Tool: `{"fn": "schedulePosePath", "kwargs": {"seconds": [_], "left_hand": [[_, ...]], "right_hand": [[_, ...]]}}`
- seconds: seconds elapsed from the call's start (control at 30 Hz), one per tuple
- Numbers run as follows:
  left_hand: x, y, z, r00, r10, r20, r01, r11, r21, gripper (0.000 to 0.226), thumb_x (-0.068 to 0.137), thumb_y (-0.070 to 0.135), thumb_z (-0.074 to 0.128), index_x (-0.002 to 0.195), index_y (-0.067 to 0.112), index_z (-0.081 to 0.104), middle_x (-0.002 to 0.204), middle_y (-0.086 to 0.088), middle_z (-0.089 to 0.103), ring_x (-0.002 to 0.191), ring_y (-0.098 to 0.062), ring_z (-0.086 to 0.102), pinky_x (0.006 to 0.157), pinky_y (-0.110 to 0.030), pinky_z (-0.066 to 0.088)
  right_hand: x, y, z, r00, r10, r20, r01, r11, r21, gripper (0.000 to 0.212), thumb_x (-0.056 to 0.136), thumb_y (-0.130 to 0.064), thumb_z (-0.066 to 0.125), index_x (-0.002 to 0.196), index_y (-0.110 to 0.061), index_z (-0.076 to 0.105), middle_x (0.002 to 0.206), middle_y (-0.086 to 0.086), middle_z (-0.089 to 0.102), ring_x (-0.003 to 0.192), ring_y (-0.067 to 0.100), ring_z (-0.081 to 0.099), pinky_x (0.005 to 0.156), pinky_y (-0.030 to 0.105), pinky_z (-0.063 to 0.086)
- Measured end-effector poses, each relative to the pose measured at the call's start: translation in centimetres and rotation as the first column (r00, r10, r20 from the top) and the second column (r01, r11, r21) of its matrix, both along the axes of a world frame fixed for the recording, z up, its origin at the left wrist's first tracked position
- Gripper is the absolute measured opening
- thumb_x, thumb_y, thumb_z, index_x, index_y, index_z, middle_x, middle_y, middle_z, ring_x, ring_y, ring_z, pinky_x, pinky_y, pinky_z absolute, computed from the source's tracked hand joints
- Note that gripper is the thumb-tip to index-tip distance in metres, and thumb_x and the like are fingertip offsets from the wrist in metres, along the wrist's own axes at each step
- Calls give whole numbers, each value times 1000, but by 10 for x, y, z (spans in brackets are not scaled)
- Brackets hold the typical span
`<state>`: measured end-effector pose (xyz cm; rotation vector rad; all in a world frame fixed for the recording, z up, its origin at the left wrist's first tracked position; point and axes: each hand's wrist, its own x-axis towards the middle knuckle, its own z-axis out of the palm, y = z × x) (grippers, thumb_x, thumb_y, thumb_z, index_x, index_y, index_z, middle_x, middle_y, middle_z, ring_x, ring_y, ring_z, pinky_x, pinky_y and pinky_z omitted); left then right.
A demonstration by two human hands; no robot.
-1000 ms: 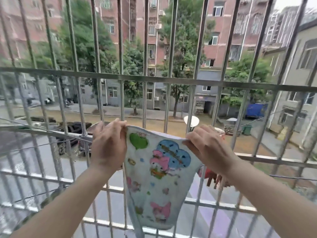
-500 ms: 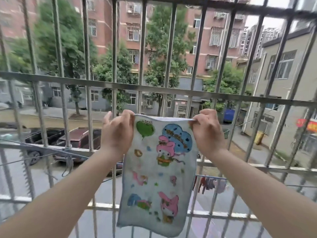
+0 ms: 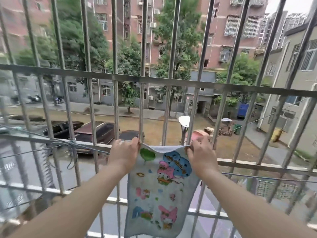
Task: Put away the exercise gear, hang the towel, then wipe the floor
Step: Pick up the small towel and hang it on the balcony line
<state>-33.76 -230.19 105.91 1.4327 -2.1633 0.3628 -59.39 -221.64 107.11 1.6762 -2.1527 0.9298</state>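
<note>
A small pale-blue towel (image 3: 159, 194) printed with cartoon rabbits, a green heart and a blue cloud hangs flat in front of the window bars. My left hand (image 3: 124, 154) pinches its top left corner. My right hand (image 3: 200, 155) pinches the top right corner. The towel's top edge is stretched between both hands at the height of a horizontal rail (image 3: 89, 146) of the metal grille. Whether the edge lies over the rail or only in front of it I cannot tell. No exercise gear is in view.
A steel window grille (image 3: 169, 83) with vertical bars and horizontal rails fills the view. A thin blue wire (image 3: 71, 152) is tied to the rail at left. Beyond are parked cars, trees and apartment blocks far below.
The towel now hangs full length instead of bunched, and both hands have come down with it to the lower rail. The view has tilted.
</note>
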Motion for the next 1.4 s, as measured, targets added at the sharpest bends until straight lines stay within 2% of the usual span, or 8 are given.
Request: {"fn": "schedulePosePath", "kwargs": {"seconds": [0.33,0.43,0.6,0.8,0.97,1.07,1.2,1.4], "left_hand": [[-3,6,-35,980,-77,-184,85,996,36,12,101,20,46,112,25,49,85,-6,71,73,-34,63,59,-39,46],[-4,13,-42,934,-258,-248,223,962,-160,28,93,9,64,118,18,56,117,-6,66,91,-29,65,76,-41,53],[-11,27,-54,915,-386,115,402,885,-233,33,100,30,52,132,25,58,147,5,51,139,-18,44,116,-51,27],[-21,23,-67,925,-321,205,346,933,-102,43,101,36,35,139,29,53,147,8,52,139,-14,45,119,-48,18],[-29,23,-64,937,-317,147,329,942,-65,36,93,21,60,128,31,61,139,9,60,127,-14,57,109,-47,38],[-30,22,-65,944,-297,146,302,953,-7,42,91,16,57,130,32,56,145,9,53,131,-13,52,108,-47,37],[-31,26,-68,953,-269,143,264,963,52,44,95,16,49,136,33,51,151,8,47,136,-15,47,112,-48,32],[-26,27,-62,945,-312,102,298,945,134,40,103,29,41,140,40,49,150,17,46,135,-8,46,105,-40,36]], "right_hand": [[-2,-14,-28,994,-42,105,26,988,152,23,97,-39,49,95,-17,57,117,1,39,102,21,49,70,33,40],[-3,-17,-33,990,-47,131,25,986,163,21,97,-35,49,95,-16,55,116,2,38,94,21,51,68,33,42],[-3,-16,-39,984,-42,171,15,988,155,22,96,-34,51,89,-14,54,110,3,38,91,22,51,74,38,49],[-4,-13,-40,985,-32,167,7,989,150,21,96,-36,52,90,-16,54,111,3,39,95,22,52,74,36,50],[-3,-6,-35,984,-28,173,3,989,146,18,96,-34,53,99,-16,55,118,4,42,103,21,46,80,35,47],[-1,1,-38,994,12,-105,-9,1000,26,27,88,-23,61,114,-14,60,124,8,47,116,27,45,93,45,45],[10,12,-52,806,264,-529,-376,920,-114,13,88,-19,60,95,-12,68,119,10,58,118,32,50,102,55,38],[16,21,-79,833,370,-410,-343,929,142,31,87,-18,59,118,-16,62,94,0,66,81,26,63,64,41,50]]}}
